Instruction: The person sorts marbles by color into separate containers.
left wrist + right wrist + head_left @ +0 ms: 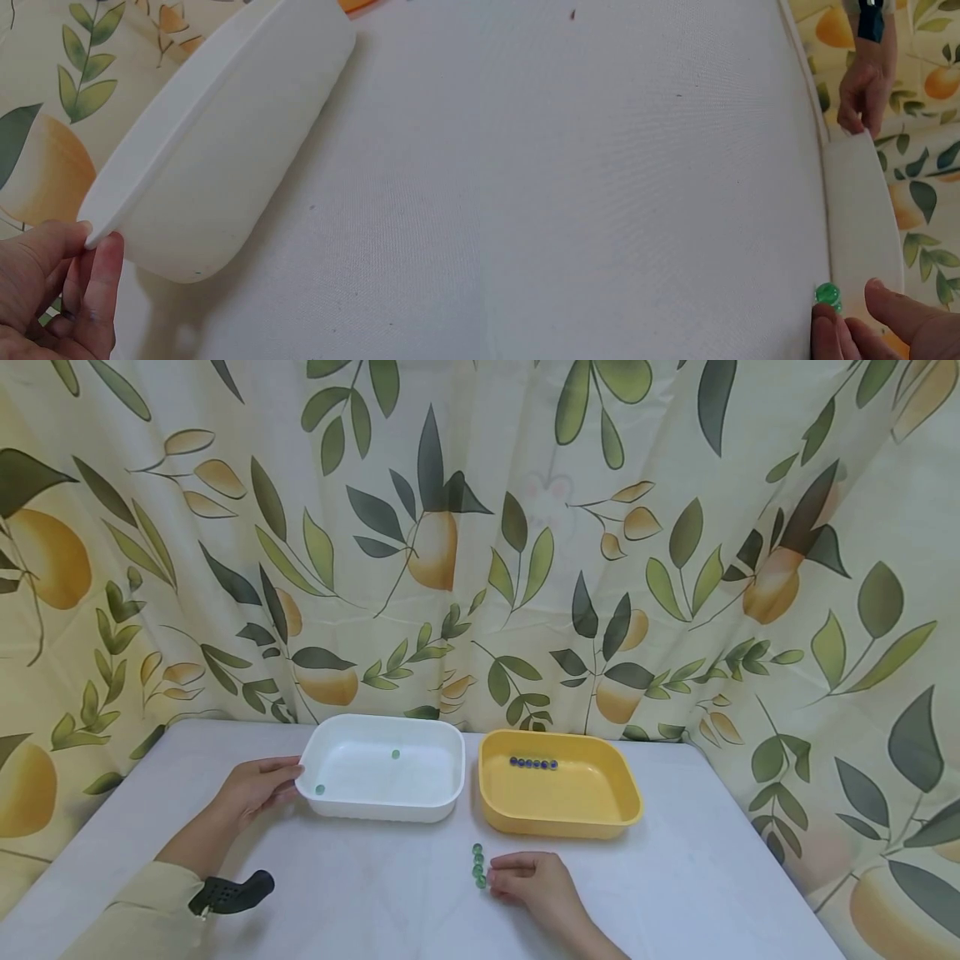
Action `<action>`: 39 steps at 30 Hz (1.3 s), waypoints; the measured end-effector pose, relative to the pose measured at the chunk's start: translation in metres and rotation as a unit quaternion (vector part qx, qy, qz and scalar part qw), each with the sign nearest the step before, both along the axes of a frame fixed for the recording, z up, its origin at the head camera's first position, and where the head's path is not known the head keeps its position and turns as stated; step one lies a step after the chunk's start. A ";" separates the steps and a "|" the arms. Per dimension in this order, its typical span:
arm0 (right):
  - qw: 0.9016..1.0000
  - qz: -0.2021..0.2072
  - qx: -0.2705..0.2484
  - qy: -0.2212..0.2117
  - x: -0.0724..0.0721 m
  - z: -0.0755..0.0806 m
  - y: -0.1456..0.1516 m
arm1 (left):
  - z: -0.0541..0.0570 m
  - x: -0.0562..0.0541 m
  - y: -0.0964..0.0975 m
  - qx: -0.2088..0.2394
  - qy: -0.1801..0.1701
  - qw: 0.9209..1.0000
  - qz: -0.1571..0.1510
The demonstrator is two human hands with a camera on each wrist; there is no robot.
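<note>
My left hand (258, 787) pinches the left rim of a white plastic tub (382, 810) between thumb and fingertips, which the left wrist view shows up close. Two green glass marbles (395, 754) lie apart on the tub's floor. On the white cloth in front, several green marbles (477, 859) stand in a short row running toward me. My right hand (536, 885) is just right of that row, fingertips right at its near end. In the right wrist view the thumb stands apart from the fingers, and a green marble (827, 293) shows just beyond the fingertips.
A yellow tub (562, 822) stands right of the white one, with several dark blue marbles (534, 764) lined up inside. Behind the table hangs a curtain (480, 568) printed with fruit and leaves. A black band (228, 895) is around my left wrist.
</note>
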State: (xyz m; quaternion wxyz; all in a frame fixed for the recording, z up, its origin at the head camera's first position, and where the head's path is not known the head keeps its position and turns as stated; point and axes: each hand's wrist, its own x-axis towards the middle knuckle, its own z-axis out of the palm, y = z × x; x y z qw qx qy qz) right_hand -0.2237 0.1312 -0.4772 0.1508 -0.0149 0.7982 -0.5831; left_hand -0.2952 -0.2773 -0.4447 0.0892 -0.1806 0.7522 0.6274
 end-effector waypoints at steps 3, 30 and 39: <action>1.000 0.002 -0.004 -0.005 0.001 -0.001 -0.001 | 0.001 0.001 0.001 0.003 0.001 1.000 0.000; 0.991 -0.066 0.104 0.047 0.004 -0.005 -0.019 | 0.001 -0.001 0.000 0.005 -0.005 1.000 -0.002; 0.990 -0.071 0.114 0.047 0.004 -0.006 -0.020 | 0.001 0.000 0.000 0.007 0.000 1.000 -0.004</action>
